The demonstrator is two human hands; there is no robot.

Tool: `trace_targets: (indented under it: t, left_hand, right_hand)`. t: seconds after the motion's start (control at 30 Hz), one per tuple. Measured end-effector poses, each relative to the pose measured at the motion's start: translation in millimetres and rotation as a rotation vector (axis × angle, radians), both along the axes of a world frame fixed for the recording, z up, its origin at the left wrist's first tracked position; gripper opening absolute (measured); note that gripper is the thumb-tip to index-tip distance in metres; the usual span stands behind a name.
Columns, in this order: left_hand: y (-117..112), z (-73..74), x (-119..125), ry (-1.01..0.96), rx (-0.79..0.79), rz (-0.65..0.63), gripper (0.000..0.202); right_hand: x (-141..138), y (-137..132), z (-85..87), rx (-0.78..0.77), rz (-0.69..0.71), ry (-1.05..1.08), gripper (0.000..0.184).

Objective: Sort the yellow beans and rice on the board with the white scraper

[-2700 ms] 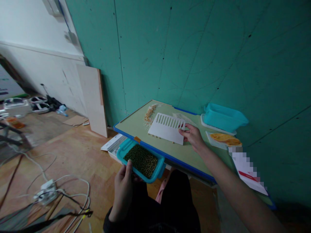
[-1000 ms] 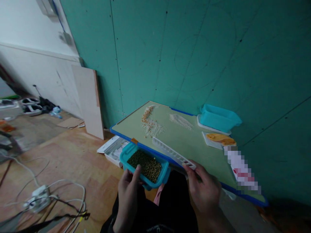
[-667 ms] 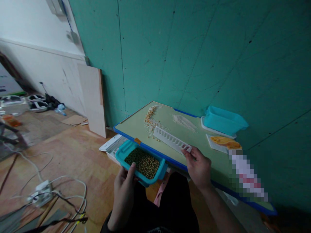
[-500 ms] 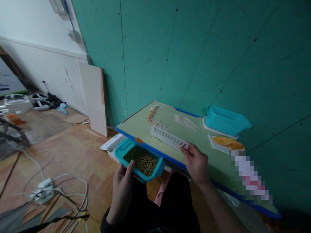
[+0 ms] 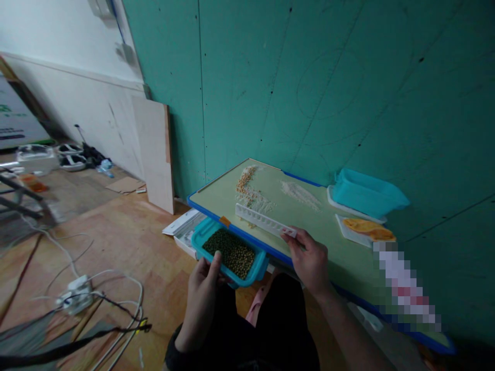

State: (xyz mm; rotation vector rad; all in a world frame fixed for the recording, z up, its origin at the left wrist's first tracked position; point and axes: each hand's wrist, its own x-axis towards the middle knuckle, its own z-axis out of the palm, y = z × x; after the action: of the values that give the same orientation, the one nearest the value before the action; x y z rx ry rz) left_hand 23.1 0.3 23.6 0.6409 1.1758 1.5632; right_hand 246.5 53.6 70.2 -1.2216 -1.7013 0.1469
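Note:
My left hand (image 5: 207, 281) is closed on the near rim of a blue plastic container (image 5: 199, 234), thumb over the edge. Inside lie dark green beans (image 5: 220, 243) and tan beans (image 5: 242, 262). The container sits just below the table's front edge. Between the thumb and fingers of my right hand (image 5: 309, 257) is the end of a white slotted plastic strip (image 5: 263, 220). The strip stretches leftward over the table (image 5: 209, 203), close to a few pale bits near the edge. Behind it are orange-yellow grains (image 5: 244, 180) and a patch of white grains (image 5: 259, 202).
Another line of white grains (image 5: 299, 195) runs along the table. At the right stand a blue bin (image 5: 369, 193), a white tray with a yellow cloth (image 5: 367, 228) and a blurred-out packet (image 5: 406, 286). A green wall rises behind; a power strip and cables (image 5: 75, 296) lie on the floor.
The strip has moved slightly toward me and tilted, so its slots show less. The container has come a little closer under the table edge. The whole view has shifted slightly.

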Motion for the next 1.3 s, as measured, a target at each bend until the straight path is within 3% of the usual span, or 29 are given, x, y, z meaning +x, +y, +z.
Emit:
trace_targets:
  t: [0.43, 0.57, 0.7, 0.9, 1.03, 1.3]
  left_hand:
    - [1.5, -7.3, 0.0, -0.097, -0.022, 0.041, 0.045]
    - [2.2, -11.3, -2.6, -0.074, -0.008, 0.028, 0.045]
    - [1.5, -15.1, -5.4, -0.045, 0.001, 0.025, 0.048]
    - [-1.4, -17.0, -5.5, -0.018, -0.02, 0.028, 0.046]
    - [-3.1, -21.4, -5.3, -0.039, -0.026, 0.015, 0.045]
    - [-9.9, -30.9, -10.0, -0.014, -0.073, -0.015, 0.042]
  right_hand:
    - [-24.1, -18.9, 5.5, 0.11, 0.063, -0.099, 0.016]
    - [-15.8, 15.5, 22.1, 0.021, -0.062, 0.005, 0.02]
    - [-5.6, 71.4, 39.5, -0.027, -0.051, 0.03, 0.02]
    - [-13.8, 136.6, 33.1, -0.17, 0.026, 0.184, 0.023]
    - [-22.4, 152.2, 23.0, -0.175, 0.012, 0.209, 0.022]
    - [-24.3, 152.0, 14.7, -0.231, 0.102, 0.224, 0.024]
